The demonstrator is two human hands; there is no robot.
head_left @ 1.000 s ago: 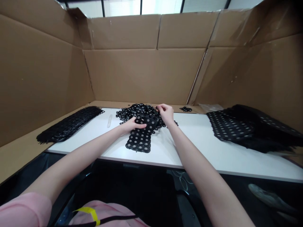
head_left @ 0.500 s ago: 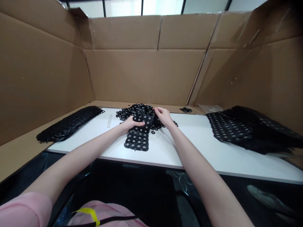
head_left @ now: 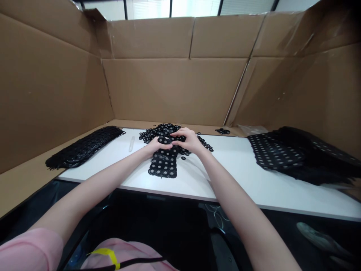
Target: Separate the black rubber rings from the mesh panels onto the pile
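A black perforated sheet (head_left: 163, 166) with rows of round holes hangs down toward the near side of the white table. My left hand (head_left: 155, 146) is closed on its upper part, thumb lying across the front. My right hand (head_left: 188, 140) has come up against the sheet's upper right side, fingers curved and their tips close to the left thumb. Whether those fingertips pinch the sheet or a ring is too small to make out. Behind both hands lies a heap of small black rings (head_left: 160, 130), partly hidden by them.
On the left lies a thick stack of black mesh strips (head_left: 86, 146), with a clear plastic strip (head_left: 131, 143) beside it. More perforated black sheets (head_left: 282, 150) are piled at the right. A few rings (head_left: 222, 131) sit at the back. Cardboard walls (head_left: 175, 90) enclose the white table (head_left: 225, 169).
My right hand has moved left, from the sheet's upper right edge to its front near my left thumb. My left hand keeps its hold; the sheet's upper part now looks more tilted.
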